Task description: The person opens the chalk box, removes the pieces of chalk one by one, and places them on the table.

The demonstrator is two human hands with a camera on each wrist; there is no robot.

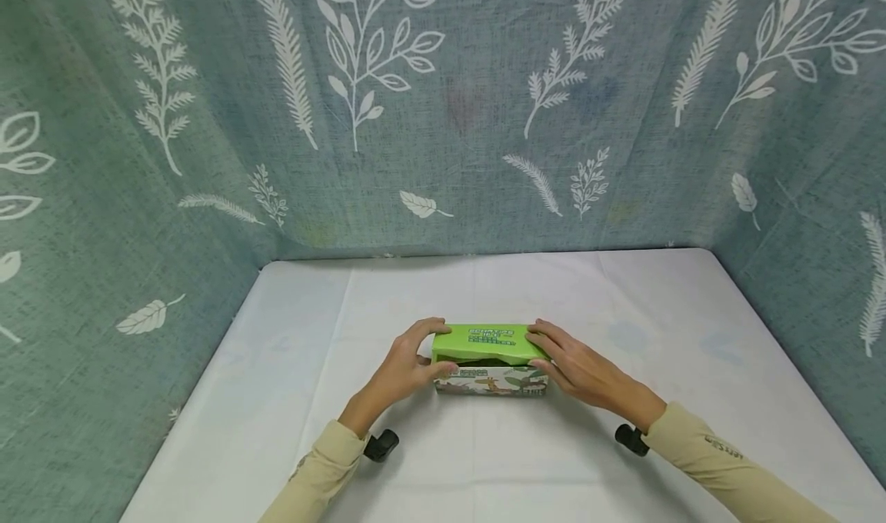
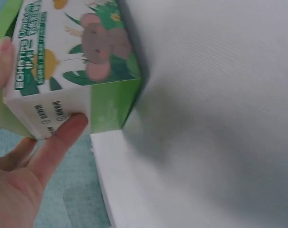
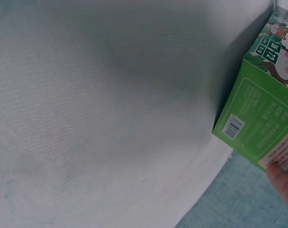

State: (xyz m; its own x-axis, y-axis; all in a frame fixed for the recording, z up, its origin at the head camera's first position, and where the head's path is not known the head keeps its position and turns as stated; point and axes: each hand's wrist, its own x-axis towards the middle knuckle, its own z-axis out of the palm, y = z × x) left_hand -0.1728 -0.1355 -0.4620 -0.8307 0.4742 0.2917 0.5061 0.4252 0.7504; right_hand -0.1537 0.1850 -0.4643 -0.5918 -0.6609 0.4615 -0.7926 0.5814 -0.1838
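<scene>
A small cardboard box (image 1: 491, 381) with animal and leaf pictures stands on the white table in the head view. Its bright green lid flap (image 1: 484, 343) is raised a little at the front, leaving a dark gap. My left hand (image 1: 404, 361) grips the left end, thumb at the front corner and fingers by the flap and end. The right hand (image 1: 584, 369) holds the other end, fingers over the flap's edge, thumb at the front. In the left wrist view a fingertip (image 2: 77, 122) presses the white and green end panel. The right wrist view shows a finger (image 3: 281, 179) touching the green end with the barcode.
The white cloth-covered table (image 1: 595, 461) extends around the box. Behind and beside it hangs a blue-green curtain (image 1: 471, 123) with white leaf prints. A dark wrist camera (image 1: 381, 446) sits below the left wrist, another camera (image 1: 631, 440) below the right.
</scene>
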